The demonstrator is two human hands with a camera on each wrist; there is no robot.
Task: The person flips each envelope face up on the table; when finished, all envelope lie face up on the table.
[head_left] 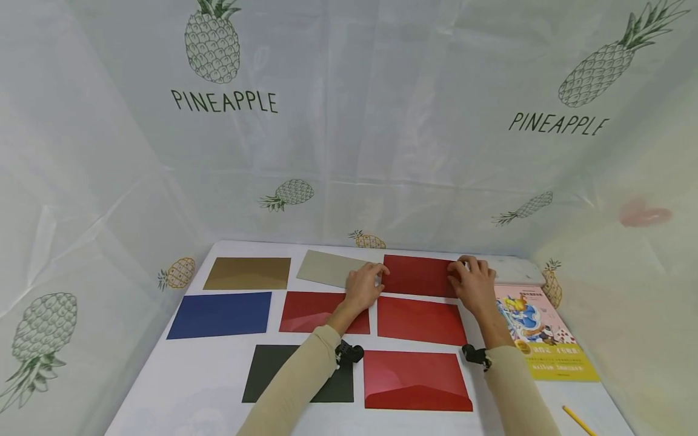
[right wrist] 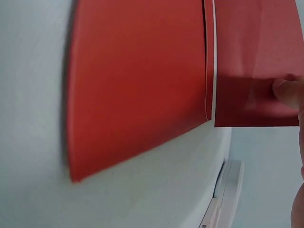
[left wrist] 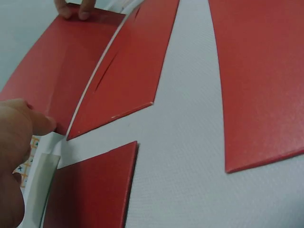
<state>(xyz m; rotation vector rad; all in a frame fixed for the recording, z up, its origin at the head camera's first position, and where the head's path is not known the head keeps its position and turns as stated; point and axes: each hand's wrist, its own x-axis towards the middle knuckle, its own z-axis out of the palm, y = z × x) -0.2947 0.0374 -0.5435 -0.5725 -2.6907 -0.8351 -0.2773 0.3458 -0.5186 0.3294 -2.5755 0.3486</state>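
Both hands are at a dark red envelope (head_left: 417, 275) in the back row, at the centre right of the head view. My left hand (head_left: 364, 286) pinches its left end, overlapping a pale grey-beige envelope (head_left: 327, 267). At the right end my right hand (head_left: 475, 283) grips the edge, its thumb (right wrist: 286, 92) on the near face in the right wrist view. Just in front lies another red envelope (head_left: 420, 321). A third red one (head_left: 305, 312) lies partly under the left forearm. Nearest the front is a red envelope with a flap (head_left: 417, 375).
Gold (head_left: 248, 274) and blue (head_left: 220, 315) envelopes lie at left. A dark green envelope (head_left: 335, 384) is partly hidden by the left sleeve. At right are a picture book (head_left: 561, 357), a white object (head_left: 515, 269) behind it and a yellow pencil (head_left: 578, 419). Pineapple-print sheeting (head_left: 349, 139) encloses the table.
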